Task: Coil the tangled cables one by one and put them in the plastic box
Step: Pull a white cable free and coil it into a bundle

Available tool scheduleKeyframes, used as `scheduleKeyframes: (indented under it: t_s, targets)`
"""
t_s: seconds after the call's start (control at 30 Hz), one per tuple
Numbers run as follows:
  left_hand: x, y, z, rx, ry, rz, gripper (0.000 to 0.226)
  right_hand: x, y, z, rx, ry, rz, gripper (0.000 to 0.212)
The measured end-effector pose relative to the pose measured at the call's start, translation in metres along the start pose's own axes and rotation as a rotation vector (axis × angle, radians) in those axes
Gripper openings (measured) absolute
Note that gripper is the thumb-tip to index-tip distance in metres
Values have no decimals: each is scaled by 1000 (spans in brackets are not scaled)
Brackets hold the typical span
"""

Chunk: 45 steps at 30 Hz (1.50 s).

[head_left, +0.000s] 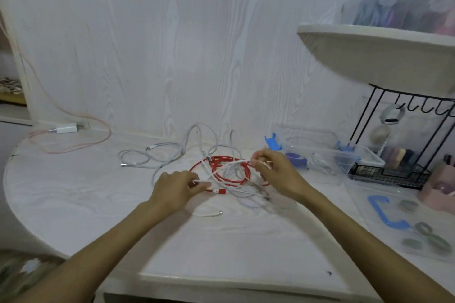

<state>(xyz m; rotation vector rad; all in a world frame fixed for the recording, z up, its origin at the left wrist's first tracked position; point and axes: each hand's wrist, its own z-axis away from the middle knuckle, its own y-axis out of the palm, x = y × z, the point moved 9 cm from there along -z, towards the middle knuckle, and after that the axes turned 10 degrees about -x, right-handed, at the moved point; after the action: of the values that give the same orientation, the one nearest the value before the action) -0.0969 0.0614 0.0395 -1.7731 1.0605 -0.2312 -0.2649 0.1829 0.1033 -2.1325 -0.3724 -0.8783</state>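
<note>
A tangle of cables lies on the white table (73, 194): a red cable (242, 181) looped in a ring, grey-white cables (157, 155) spreading to the left and back. My left hand (174, 187) pinches a white cable (229, 167) near the red plug end. My right hand (273, 172) pinches the same white cable further along, so it stretches between both hands above the red ring. A clear plastic box (344, 162) with blue latches stands open to the right of my right hand, with a coiled white cable inside.
The box's clear lid (418, 248) with a blue handle lies at the right front. A black wire rack (394, 174) stands behind it under a white shelf (369, 56). A white charger (66, 128) with a pink cable sits at the back left by the wall.
</note>
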Motion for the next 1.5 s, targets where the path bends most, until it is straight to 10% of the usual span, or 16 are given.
scheduleKeyframes:
  t_s: [0.2, 0.3, 0.4, 0.67, 0.93, 1.03, 1.13, 1.2, 1.37, 1.5]
  targets:
    - [14, 0, 1, 391, 161, -322, 56, -4, -78, -27, -234, 95, -86, 14]
    - [-33, -34, -27, 322, 129, 167, 83, 7, -77, -26, -63, 47, -16, 17]
    - [-99, -73, -57, 216, 63, 773, 61, 20, -88, -23, -45, -12, -36, 21]
    - [-167, -51, -53, 423, -79, 1254, 30, 22, -120, -23, -193, 8, -225, 16]
    - [-104, -99, -86, 175, -348, 1740, 33, -37, -48, 3, 621, 261, 28, 16]
    - [-69, -97, -85, 14, -412, 1624, 31, -44, -105, -31, 146, 214, 282, 22]
    - [-61, -89, -79, -74, -433, 1548, 30, 6, -192, -41, -745, 30, -30, 22]
    - [-67, -83, -74, -67, -460, 1603, 32, 40, -218, -41, -945, -73, -226, 18]
    - [-81, -62, -54, 88, -514, 1674, 33, 35, -148, -63, -140, 220, 300, 19]
    - [-85, -60, -46, 177, -533, 1741, 32, -11, -109, -16, 435, 562, 727, 81]
